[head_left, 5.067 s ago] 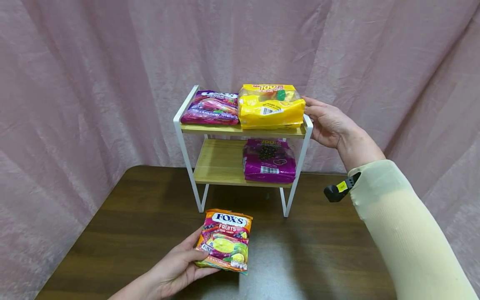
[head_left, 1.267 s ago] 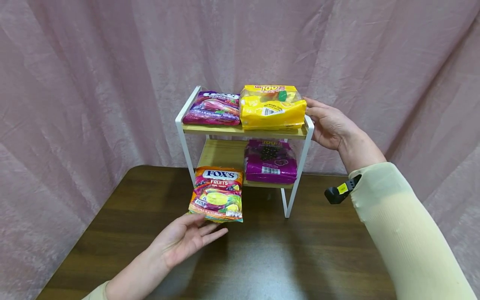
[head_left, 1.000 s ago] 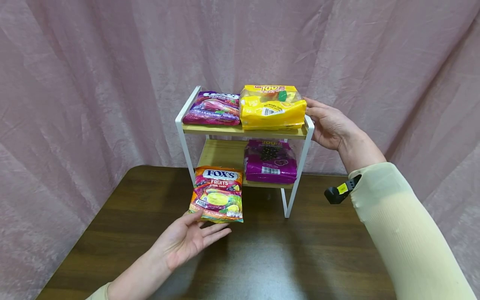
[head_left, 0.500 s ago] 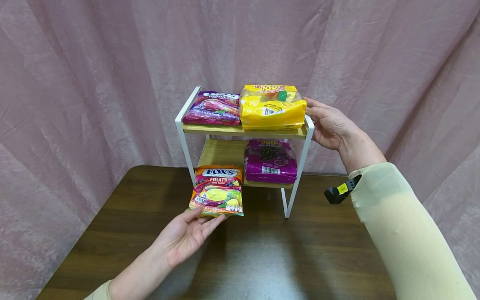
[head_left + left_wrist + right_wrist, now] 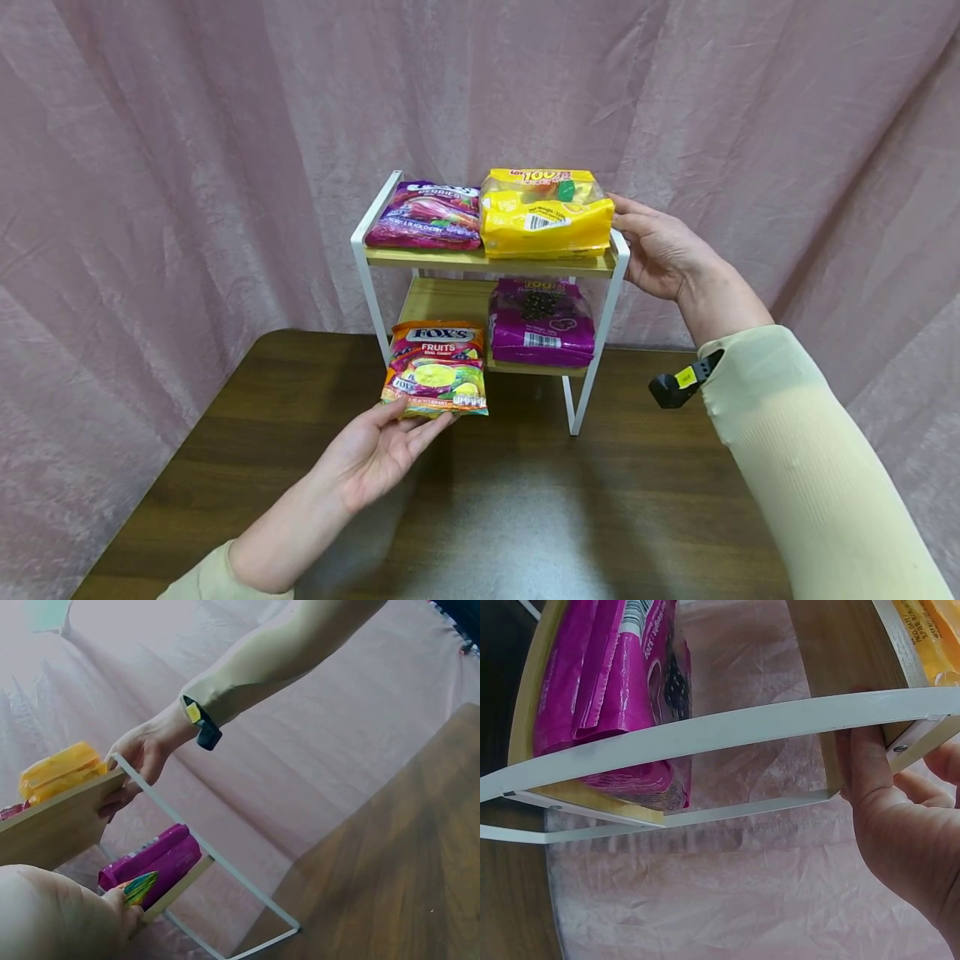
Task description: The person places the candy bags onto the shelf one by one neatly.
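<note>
My left hand (image 5: 378, 454) pinches the near edge of an orange bag of Fox's Fruits candy (image 5: 435, 371), thumb on top and fingers underneath. The bag tilts up toward its far end, which overlaps the left part of the lower shelf (image 5: 442, 302) in the head view. A corner of this candy bag (image 5: 141, 888) shows in the left wrist view. At the right end of the small two-tier rack (image 5: 372, 304), my right hand (image 5: 663, 250) grips the upper shelf's side. The right wrist view shows fingers (image 5: 871, 761) under that shelf's edge.
On the upper shelf lie a purple Fox's Berries bag (image 5: 427, 217) and a yellow bag (image 5: 546, 215). A magenta bag (image 5: 540, 325) fills the lower shelf's right side. The rack stands on a brown wooden table (image 5: 525, 517), before a pink curtain (image 5: 300, 125).
The Fox's Fruits bag has moved from low over the table up and away to the lower shelf, lately rising and tilting flatter. Left fingers, spread earlier, have closed in under it. Right hand stays put.
</note>
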The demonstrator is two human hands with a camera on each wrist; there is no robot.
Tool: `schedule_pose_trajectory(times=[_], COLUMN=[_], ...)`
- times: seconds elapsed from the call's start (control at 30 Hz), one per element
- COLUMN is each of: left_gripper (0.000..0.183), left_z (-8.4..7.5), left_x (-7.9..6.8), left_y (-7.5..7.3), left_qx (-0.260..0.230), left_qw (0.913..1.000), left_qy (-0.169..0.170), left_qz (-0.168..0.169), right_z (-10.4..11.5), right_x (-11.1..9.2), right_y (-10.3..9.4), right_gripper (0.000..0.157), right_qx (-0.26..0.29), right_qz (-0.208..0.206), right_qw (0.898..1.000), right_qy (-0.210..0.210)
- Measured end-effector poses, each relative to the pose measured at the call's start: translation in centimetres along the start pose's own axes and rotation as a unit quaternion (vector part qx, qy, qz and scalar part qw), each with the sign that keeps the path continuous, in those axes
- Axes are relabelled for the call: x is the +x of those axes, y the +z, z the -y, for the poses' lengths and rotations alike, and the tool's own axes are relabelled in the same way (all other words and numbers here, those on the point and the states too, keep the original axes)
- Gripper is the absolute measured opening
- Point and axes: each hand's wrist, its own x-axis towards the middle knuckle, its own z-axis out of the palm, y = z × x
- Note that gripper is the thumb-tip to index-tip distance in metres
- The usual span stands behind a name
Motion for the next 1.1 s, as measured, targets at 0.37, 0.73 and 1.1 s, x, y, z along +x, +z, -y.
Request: schedule_pose_trajectory(times=[0.37, 0.73, 1.1], left_gripper=[0.055, 0.053, 0.052], left_z=[0.4, 1.4, 1.1], left_x=[0.2, -0.2, 0.0], left_y=[0.2, 0.0, 0.0], left_qx=[-0.031, 0.002, -0.021], left_qw=[0.9995, 0.9996, 0.9997], left_qy=[0.007, -0.025, -0.014], left_qz=[-0.010, -0.013, 0.001], right_z=[0.0, 0.0, 0.1], right_x=[0.0, 0.1, 0.2], right_y=[0.0, -0.2, -0.1], right_gripper=[0.070, 0.069, 0.071], right_qx=[0.006, 0.013, 0.015], right_qz=[0.004, -0.002, 0.001], right_qw=[1.000, 1.000, 1.000], right_qy=[0.003, 0.006, 0.006])
